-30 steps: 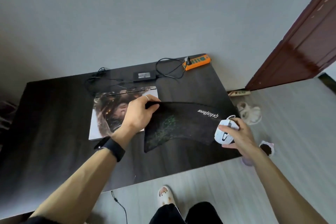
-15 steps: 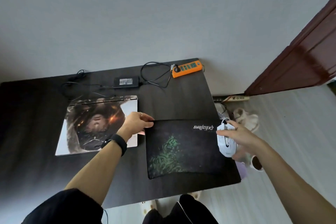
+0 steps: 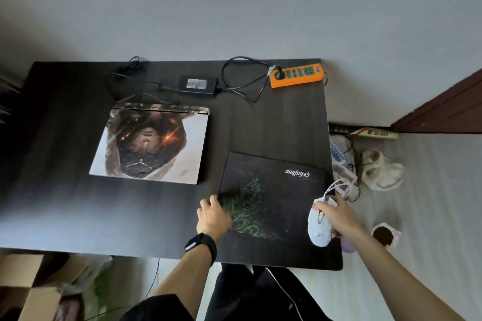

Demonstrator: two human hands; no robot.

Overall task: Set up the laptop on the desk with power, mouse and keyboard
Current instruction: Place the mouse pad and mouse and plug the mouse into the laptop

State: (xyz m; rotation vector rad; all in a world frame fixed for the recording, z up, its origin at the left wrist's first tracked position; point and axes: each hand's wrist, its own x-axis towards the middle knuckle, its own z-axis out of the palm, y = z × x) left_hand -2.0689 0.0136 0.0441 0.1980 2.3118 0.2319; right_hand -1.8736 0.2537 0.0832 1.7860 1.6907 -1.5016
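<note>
A closed laptop (image 3: 150, 143) with a picture on its lid lies on the dark desk (image 3: 52, 203). Behind it sits a black power adapter (image 3: 197, 85), its cable running to an orange power strip (image 3: 296, 76). A black mouse pad (image 3: 276, 190) with a green pattern lies flat at the desk's right front. My left hand (image 3: 213, 214) rests on the pad's left edge, fingers bent over it. My right hand (image 3: 339, 215) holds a white mouse (image 3: 319, 227) at the pad's right edge, its bundled white cable (image 3: 341, 186) hanging off the desk side. No keyboard is in view.
Slippers and shoes (image 3: 380, 169) lie on the floor right of the desk, with a small cup (image 3: 383, 236) near my right forearm. A brown door (image 3: 448, 104) stands at the right. Cardboard boxes (image 3: 28, 292) sit on the floor at the lower left.
The mouse pad went from lifted and curled to lying flat on the desk. My left hand slid from its far left corner to its near left edge. The mouse stays in my right hand.
</note>
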